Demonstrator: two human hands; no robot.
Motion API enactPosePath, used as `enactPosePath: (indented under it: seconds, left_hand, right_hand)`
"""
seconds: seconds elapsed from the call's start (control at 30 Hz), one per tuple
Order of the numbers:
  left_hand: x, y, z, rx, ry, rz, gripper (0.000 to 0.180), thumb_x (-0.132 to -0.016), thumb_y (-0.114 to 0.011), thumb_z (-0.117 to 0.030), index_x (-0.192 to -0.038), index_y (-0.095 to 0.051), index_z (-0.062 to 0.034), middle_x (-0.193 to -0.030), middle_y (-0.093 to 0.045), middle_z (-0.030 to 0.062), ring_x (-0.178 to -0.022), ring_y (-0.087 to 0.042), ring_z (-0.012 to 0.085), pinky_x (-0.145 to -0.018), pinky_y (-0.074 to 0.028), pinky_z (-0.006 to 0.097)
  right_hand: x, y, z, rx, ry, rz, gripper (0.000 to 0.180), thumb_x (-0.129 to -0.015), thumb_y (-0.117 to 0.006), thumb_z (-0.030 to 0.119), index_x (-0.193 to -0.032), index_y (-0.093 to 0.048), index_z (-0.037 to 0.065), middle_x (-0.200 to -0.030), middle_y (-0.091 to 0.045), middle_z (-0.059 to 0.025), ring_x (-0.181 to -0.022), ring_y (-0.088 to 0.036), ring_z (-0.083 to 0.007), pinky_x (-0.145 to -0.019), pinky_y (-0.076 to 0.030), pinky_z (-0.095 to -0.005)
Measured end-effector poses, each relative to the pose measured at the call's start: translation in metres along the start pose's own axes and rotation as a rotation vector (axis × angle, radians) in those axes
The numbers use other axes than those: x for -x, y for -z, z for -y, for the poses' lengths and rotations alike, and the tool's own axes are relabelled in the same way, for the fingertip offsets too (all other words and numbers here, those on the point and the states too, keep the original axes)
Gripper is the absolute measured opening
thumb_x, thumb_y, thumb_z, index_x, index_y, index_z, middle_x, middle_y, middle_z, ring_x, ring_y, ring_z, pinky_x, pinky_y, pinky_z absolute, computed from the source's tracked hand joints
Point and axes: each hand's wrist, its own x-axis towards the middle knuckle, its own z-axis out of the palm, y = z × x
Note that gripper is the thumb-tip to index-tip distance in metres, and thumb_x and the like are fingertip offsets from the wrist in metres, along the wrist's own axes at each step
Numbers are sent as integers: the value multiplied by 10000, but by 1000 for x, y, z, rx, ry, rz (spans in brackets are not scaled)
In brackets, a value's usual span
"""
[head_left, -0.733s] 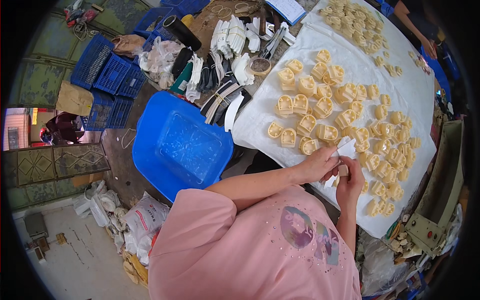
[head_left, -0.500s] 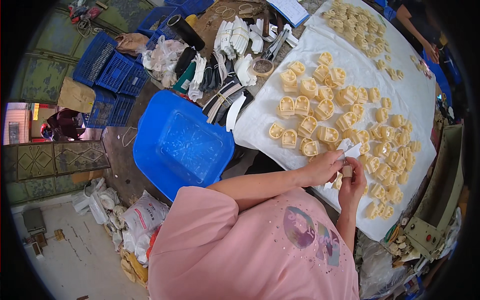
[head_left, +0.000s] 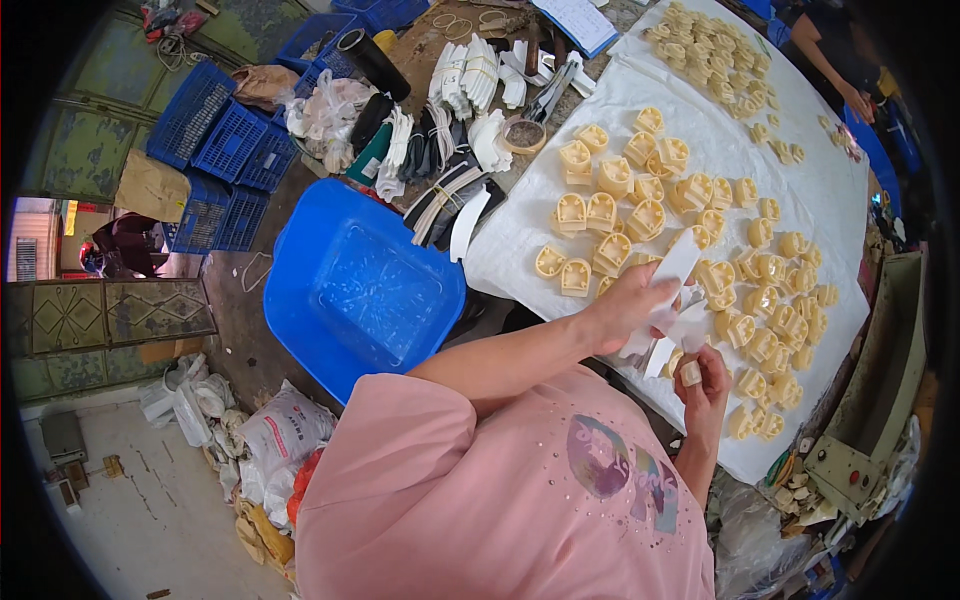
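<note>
My left hand [head_left: 628,308] is closed around white strips [head_left: 679,258] that look like paper or thin plastic. One strip stands up past its fingers, and others hang beneath the palm. Just to the right and nearer me, my right hand [head_left: 706,384] has its fingers curled at the lower end of the white material. A pale wrap or small cream piece [head_left: 690,373] shows at one of its fingertips; which of these, I cannot tell. Cream-coloured, D-shaped hollow plastic parts [head_left: 645,220] lie spread over the white sheet [head_left: 530,225] beyond both hands.
A blue tub [head_left: 370,290] stands left of the table. Bundles of white and black strips [head_left: 465,80], a tape roll [head_left: 524,135] and a clipboard [head_left: 580,22] lie at the back. Smaller cream parts [head_left: 705,55] cover the far end, near another person's arm [head_left: 835,75].
My hands have moved apart, the left up and leftward, the right slightly down. A white strip now stands up from my left hand, and more white material shows between the hands.
</note>
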Motion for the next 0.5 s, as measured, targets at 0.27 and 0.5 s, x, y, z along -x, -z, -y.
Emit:
enactPosePath:
  seconds: [0.27,0.5]
  left_hand:
    - [2,-18,14,-940,-501,84,296,-812,-484,-24,-1106,-473,9,-949,-576,146,-831,-590,257,-690,-469,334]
    - [-2,-28,19,-754,-366,62,247,-903,-423,-137,-1066,-438,48,-815,-586,177,-707,-598,254,-636,-460,345]
  right_hand:
    - [-4,0,17,87,36,-298,392,-836,-596,203,-1159,-477,16,-818,-542,-5,-602,-441,-52,-515,-350,-167]
    - [22,0,22,263,-87,-281,167,-819,-599,120,-927,-558,-1,-729,-536,10,-620,-478,-45,-528,-352,-174]
